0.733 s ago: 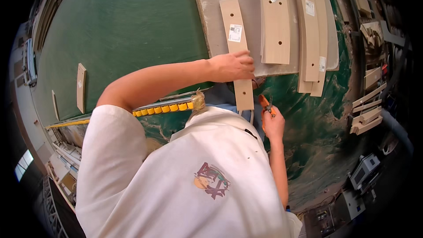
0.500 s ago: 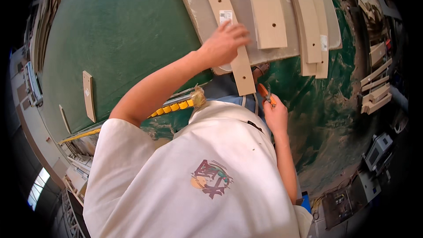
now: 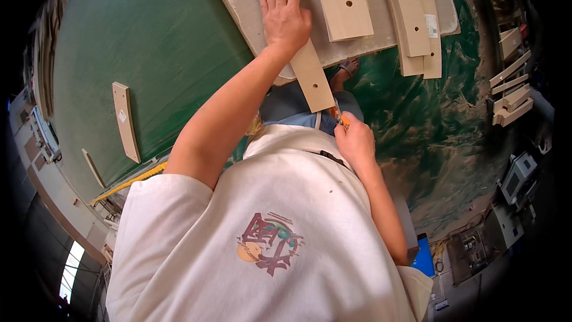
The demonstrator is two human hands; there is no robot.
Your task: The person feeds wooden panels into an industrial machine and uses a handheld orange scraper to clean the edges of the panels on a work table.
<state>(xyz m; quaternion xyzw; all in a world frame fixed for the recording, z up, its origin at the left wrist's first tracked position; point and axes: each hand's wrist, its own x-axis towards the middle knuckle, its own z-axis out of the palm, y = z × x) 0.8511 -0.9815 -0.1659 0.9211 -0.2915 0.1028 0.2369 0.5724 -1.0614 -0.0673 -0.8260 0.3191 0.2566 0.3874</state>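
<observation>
My left hand (image 3: pixel 286 24) lies flat with its fingers extended on a narrow pale wooden board (image 3: pixel 312 71). The board has drilled holes and its near end juts past the worktop edge toward my waist. My right hand (image 3: pixel 357 141) is closed around a small orange-handled tool with a metal part (image 3: pixel 344 121). That tool is at the board's near right corner; whether it touches the wood I cannot tell. My fingers hide most of the tool, so its exact kind does not show.
Under the board is a worn grey-brown worktop (image 3: pixel 235 3). To the right lie a wider drilled board (image 3: pixel 342 9) and several curved boards (image 3: pixel 408 18), overhanging the edge. A green surface (image 3: pixel 161 42) at left bears a small wooden piece (image 3: pixel 125 122). Wood offcuts (image 3: pixel 512 104) are stacked far right.
My left hand has moved farther up the board and now rests flat over where a white label showed. My right hand has brought the orange-handled tool left and up to the board's near end.
</observation>
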